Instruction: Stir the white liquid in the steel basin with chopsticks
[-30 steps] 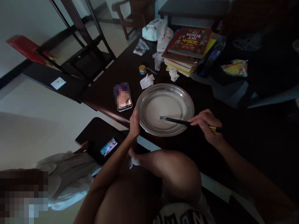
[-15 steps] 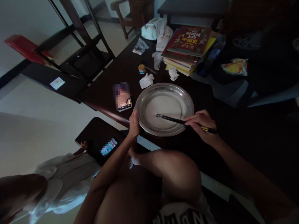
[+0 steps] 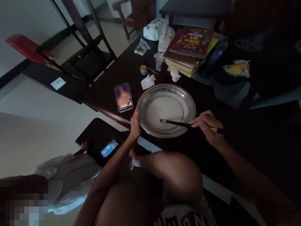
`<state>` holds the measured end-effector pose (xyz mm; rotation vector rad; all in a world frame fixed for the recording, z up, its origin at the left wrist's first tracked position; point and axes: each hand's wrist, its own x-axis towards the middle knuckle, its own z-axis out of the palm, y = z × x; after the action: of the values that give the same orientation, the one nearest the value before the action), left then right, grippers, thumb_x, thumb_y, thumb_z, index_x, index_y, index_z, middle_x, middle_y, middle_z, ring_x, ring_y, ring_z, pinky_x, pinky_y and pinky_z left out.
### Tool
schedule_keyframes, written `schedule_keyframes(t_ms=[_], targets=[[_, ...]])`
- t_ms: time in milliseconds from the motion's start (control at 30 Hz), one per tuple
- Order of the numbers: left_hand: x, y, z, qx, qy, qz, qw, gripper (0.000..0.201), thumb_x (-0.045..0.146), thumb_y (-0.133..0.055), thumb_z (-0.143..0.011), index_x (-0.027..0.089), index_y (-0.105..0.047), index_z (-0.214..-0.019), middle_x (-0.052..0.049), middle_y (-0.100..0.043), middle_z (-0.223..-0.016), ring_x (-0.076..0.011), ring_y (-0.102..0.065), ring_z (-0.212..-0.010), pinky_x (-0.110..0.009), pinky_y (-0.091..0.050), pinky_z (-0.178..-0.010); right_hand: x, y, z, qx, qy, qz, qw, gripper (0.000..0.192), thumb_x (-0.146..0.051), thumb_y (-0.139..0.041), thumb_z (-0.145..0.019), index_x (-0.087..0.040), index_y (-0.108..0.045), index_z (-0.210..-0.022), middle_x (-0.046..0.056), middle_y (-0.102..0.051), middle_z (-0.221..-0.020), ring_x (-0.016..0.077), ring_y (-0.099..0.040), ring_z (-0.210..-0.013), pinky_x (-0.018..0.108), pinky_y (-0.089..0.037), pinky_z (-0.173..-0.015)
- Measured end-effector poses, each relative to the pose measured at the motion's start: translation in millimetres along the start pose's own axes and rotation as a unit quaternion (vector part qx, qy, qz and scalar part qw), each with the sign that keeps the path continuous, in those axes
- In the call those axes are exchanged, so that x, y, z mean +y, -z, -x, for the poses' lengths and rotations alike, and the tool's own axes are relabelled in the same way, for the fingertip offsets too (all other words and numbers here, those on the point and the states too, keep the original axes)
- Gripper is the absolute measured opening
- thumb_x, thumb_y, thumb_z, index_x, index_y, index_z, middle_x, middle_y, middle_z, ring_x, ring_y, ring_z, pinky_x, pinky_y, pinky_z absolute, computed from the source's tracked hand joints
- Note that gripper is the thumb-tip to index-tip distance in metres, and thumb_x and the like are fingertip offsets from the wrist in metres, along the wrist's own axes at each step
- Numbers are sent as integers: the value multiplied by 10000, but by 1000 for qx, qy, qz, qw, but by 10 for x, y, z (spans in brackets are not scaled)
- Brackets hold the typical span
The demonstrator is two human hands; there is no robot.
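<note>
A round metal plate (image 3: 150, 92) holding a thin pale layer sits near the dark table's front edge. My left hand (image 3: 135, 125) grips the plate's near left rim. My right hand (image 3: 207, 125) holds a pair of dark chopsticks (image 3: 176, 123) with gold ends, their tips resting on the pale layer inside the plate, right of its middle. My bare knee rises just below the plate.
A phone (image 3: 124, 101) lies left of the plate, with crumpled tissues (image 3: 148, 81) and a small jar (image 3: 143, 69) behind it. A book stack (image 3: 188, 47) and plastic bags stand at the back. Another person with a second phone (image 3: 108, 148) sits low at the left by a stool.
The chopstick tips slid left across the plate, then back to the right. My left hand stayed on the rim.
</note>
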<state>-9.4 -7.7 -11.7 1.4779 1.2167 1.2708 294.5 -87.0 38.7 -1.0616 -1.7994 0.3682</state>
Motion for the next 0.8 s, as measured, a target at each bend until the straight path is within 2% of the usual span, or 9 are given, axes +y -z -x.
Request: schedule_keyframes(t_ms=[133, 300, 467, 633, 800], targets=[[18, -6, -4, 6, -2, -8, 1000, 799, 792, -389, -940, 179, -640, -1385, -127, -683, -1394, -314, -529, -1434, -463, -372, -1247, -5, -11, -4, -22, -2, 11, 1000, 199, -252, -579, -996, -294, -745, -896, -21, -827, -926, 193, -690, -822, 415, -500, -784], [24, -10, -3, 5, 0, -7, 1000, 791, 789, -389, -941, 178, -652, -1369, -131, -681, -1394, -317, -549, -1414, -468, -396, -1229, 2, -12, -3, 4, -4, -8, 1000, 278, -242, -516, -1020, -302, -740, -868, -27, -818, -875, 188, -695, -795, 417, -490, -787], [21, -12, 1, 7, 3, -16, 1000, 786, 782, -374, -950, 176, -654, -1364, -131, -677, -1398, -314, -544, -1418, -460, -389, -1234, 17, -15, 12, -19, -8, 6, 1000, 198, -269, -579, -996, -303, -748, -897, -25, -827, -935, 193, -697, -829, 425, -488, -809], [35, -1, -1, 9, 9, -21, 1000, 798, 795, -380, -938, 171, -655, -1353, -129, -681, -1391, -308, -532, -1429, -453, -375, -1243, 23, 4, -29, 11, -10, -10, 1000, 312, -274, -506, -1028, -312, -757, -847, -25, -814, -852, 197, -691, -784, 434, -494, -790], [98, 0, -6, 2, 16, -14, 1000, 688, 706, -412, -962, 152, -711, -1239, -133, -726, -1286, -319, -536, -1412, -465, -401, -1222, 35, -40, -174, -10, 2, 6, 1000, 224, -267, -576, -998, -310, -761, -879, -25, -822, -897, 196, -705, -814, 431, -498, -788]])
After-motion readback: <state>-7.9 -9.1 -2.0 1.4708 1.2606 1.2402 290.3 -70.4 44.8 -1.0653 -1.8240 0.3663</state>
